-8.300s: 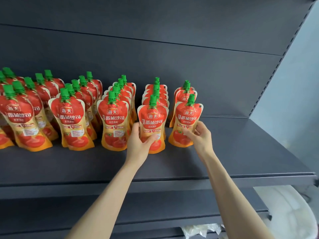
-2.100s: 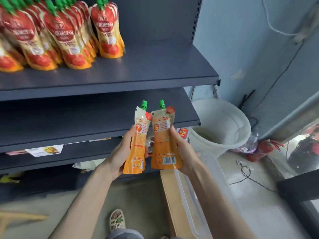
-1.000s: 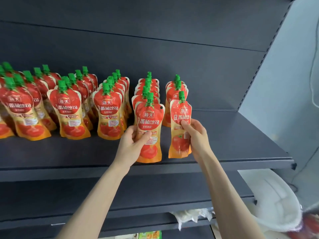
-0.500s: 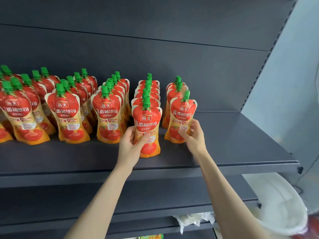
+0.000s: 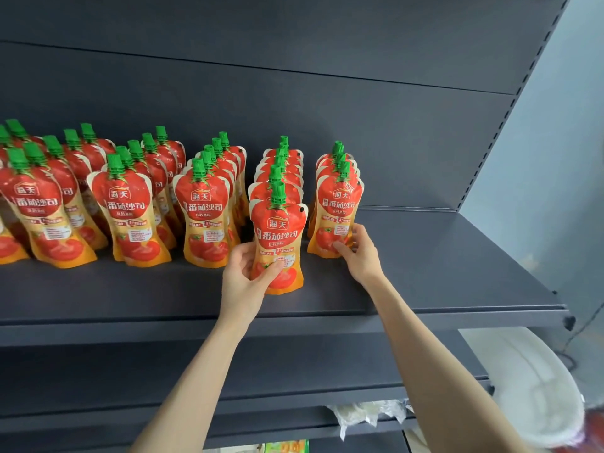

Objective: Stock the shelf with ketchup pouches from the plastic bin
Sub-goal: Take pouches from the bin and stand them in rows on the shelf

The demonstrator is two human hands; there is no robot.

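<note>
Rows of red and orange ketchup pouches with green caps stand on the dark grey shelf (image 5: 441, 273). My left hand (image 5: 243, 276) grips the lower part of the front pouch (image 5: 279, 237) of the second row from the right; that pouch stands upright on the shelf. My right hand (image 5: 359, 253) holds the lower right side of the front pouch (image 5: 336, 210) of the rightmost row, which stands close against the pouches behind it. The plastic bin is out of view.
Bare shelf surface lies to the right of the last row, up to the perforated upright (image 5: 490, 135). Lower shelves sit below, with crumpled clear plastic (image 5: 366, 416). A white bucket (image 5: 536, 387) stands at the lower right beside the blue-grey wall.
My right hand has pushed its pouch back against the rightmost row and straightened it. My left hand has kept its pouch standing at the front of its row.
</note>
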